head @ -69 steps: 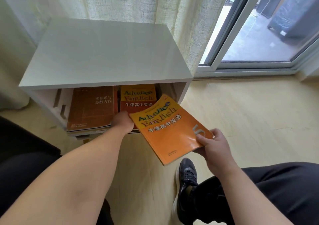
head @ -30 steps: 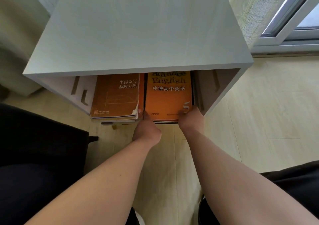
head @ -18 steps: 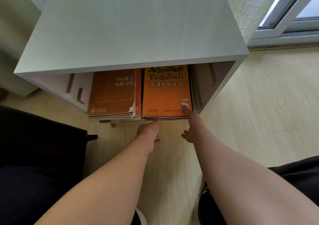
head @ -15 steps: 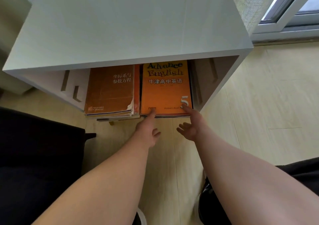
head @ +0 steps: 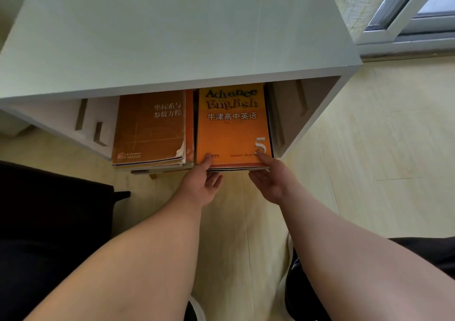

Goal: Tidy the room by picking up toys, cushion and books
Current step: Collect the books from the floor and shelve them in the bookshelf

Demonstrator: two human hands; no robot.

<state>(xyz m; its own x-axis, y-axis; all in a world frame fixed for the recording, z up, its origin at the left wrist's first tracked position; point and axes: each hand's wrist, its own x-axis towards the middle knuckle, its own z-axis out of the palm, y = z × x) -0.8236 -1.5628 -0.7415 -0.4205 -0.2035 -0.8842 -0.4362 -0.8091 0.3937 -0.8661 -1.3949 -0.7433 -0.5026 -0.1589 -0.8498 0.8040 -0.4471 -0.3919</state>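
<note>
The left hand (head: 200, 185) and right hand (head: 270, 184) are lying loosely open, gripping nothing, one digit of each touching the near edge of the orange book (head: 231, 133). Held outside moments ago, it is now lying atop the right pile inside the shelf (head: 172, 37); its stowing is nearing completion.

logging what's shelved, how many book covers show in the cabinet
2: a brown Chinese-titled book tops the left stack, an orange Advance with English book the right. More lie beneath, mostly hidden.
</note>
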